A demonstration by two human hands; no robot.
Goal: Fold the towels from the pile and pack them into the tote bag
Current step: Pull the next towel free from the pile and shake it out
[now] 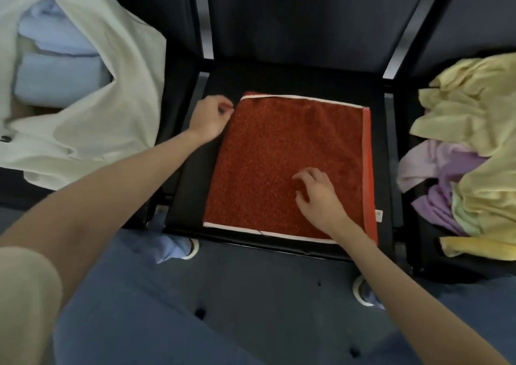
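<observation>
One head view only. Red towel [287, 163] lies flat, part-folded, on black chair seat [301, 85]: central spot keeps both hands in reach. Left hand [212, 117] beside far-left corner, fingers curled, apparently pinching edge; contact unclear. Right hand [317, 193] rests on towel, fingers loosely bent, holding nothing, likely smoothing. Tote bag [111, 91] left, blue towels [55, 57] inside. Unfolded pile [472, 152] right.

Your black seat [282, 82] carries the flat red towel [282, 166]; neighbouring seats carry the tote bag [117, 91] and towel pile [474, 141].
</observation>
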